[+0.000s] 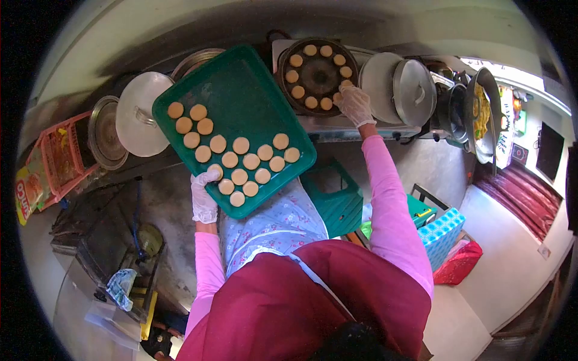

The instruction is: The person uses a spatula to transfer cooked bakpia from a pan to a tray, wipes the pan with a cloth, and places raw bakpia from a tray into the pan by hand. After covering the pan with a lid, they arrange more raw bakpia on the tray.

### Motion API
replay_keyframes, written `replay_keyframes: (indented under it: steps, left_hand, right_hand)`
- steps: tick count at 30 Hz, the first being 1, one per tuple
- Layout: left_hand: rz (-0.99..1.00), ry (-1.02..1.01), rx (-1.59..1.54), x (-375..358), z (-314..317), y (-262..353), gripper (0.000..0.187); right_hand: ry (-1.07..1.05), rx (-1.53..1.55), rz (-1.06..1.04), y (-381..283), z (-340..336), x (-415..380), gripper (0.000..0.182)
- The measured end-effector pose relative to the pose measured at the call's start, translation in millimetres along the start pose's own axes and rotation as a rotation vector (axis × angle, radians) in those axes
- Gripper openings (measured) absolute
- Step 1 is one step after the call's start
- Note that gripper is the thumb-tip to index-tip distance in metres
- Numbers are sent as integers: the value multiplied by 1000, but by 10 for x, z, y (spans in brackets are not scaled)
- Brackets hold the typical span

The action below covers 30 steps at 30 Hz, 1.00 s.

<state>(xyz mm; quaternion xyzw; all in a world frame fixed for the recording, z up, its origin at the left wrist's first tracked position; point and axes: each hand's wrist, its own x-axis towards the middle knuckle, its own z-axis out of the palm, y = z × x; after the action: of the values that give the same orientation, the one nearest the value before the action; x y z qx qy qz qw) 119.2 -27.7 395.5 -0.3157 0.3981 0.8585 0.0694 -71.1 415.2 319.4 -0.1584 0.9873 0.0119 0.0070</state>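
My left hand (pixel 204 197), in a clear plastic glove, grips the near left edge of a tilted green tray (pixel 238 84). Several pale, flat dough rounds (pixel 241 145) lie on the tray, mostly over its left and near parts. My right hand (pixel 356 104), gloved too, reaches to the near right rim of a dark round pan (pixel 318 77) on the stove. Its fingers are pinched at a dough round (pixel 338 97) there, partly hidden by them. More rounds form a ring along the pan's edge, around a bare, dark middle.
Right of the pan stand metal lids (pixel 415 93) and a wok (pixel 486 114) with yellow food. Large lids (pixel 138 114) and a pink basket (pixel 60 156) are at the left. A green stool (pixel 337 201) stands below the counter, near my body.
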Motion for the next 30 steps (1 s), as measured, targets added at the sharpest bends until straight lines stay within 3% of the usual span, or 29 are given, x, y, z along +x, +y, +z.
replay_keyframes:
  steps: [6,9,11,13,14,15,16,18,20,26,27,30]
  left_hand:
    - [-3,-9,6,-20,0,-13,58]
    - [16,19,9,-34,17,-6,55]
    - [5,-25,13,-35,73,29,54]
    - [13,-42,21,26,42,-3,53]
    - [-22,-92,8,-5,174,92,53]
    - [-16,-92,11,10,199,76,53]
    - [-9,-95,13,31,218,59,53]
    - [-20,-117,24,76,280,18,52]
    - [-18,-130,33,94,321,27,51]
    - [-24,-94,40,109,212,-76,50]
    - [-27,-102,55,91,185,-61,50]
    - [-16,-86,50,40,174,-42,54]
  right_hand:
    - [-54,-7,-32,-31,-72,-13,26]
    - [125,119,166,-245,-391,21,32]
    - [293,515,104,-477,-441,39,28]
    - [133,572,304,-1062,-799,28,18]
    - [219,510,-96,-1253,-872,1,16]
    - [101,529,-208,-1495,-876,-15,18]
    - [291,414,-469,-1682,-804,-35,24]
    - [9,511,-343,-2072,-905,-11,33]
    - [-130,499,-269,-2278,-826,-41,33]
    - [-246,807,-52,-2393,-965,-124,32]
    - [-359,969,79,-2399,-964,-127,30]
    - [-237,1014,5,-2278,-971,-119,27]
